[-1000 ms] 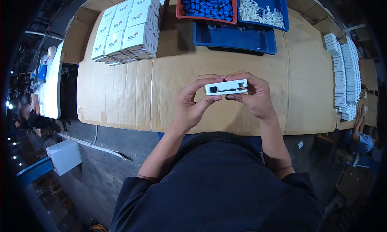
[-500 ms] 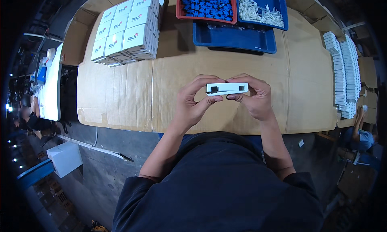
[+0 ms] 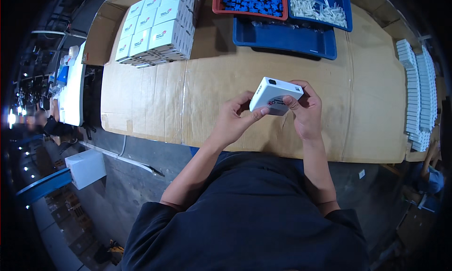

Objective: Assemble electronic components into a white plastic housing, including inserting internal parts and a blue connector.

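Above the cardboard-covered table, both hands hold a flat white plastic case [image 3: 278, 91], tilted so its printed broad face shows. A small dark square opening sits at one corner of its narrow edge. My left hand [image 3: 234, 119] pinches the case's lower left side, thumb on the printed face. My right hand [image 3: 307, 111] grips the right side, its thumb lying across the face and its fingers behind. The fingertips behind the case are hidden.
Stacked white cases [image 3: 157, 28] stand at the back left of the table [image 3: 216, 78]. A red tray [image 3: 249, 13] of blue parts, a blue tray [image 3: 347, 23] of white parts and another blue tray [image 3: 287, 49] are at the back. Rows of white cases [image 3: 416, 92] line the right edge.
The case has turned from showing its narrow edge to showing its printed face, and tilts down to the right. My right thumb has moved onto that face. The whole view has shifted slightly.
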The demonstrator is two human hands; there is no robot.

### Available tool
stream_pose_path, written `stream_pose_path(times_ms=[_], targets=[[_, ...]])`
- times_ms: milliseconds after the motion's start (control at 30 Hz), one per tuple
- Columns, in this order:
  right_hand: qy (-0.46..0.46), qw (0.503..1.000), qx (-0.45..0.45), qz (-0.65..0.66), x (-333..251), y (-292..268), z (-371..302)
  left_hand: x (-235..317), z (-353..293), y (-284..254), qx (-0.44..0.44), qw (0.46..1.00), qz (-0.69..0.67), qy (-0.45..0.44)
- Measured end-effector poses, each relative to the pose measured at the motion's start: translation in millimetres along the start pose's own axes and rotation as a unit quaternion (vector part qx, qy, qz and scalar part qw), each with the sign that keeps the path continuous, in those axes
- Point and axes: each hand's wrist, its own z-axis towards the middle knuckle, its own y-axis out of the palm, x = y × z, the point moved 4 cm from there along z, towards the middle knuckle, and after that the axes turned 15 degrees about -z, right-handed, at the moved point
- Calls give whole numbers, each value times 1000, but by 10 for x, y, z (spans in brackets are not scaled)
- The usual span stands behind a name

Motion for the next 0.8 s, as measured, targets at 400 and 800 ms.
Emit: stream_pose_path(times_ms=[400, 800], targets=[[-31, 999, 17, -16, -24, -388, -140, -506, 56, 744, -76, 743, -594, -300], [23, 996, 20, -88, -96, -549, -450, -143, 177, 1106, 76, 969, -145, 184]])
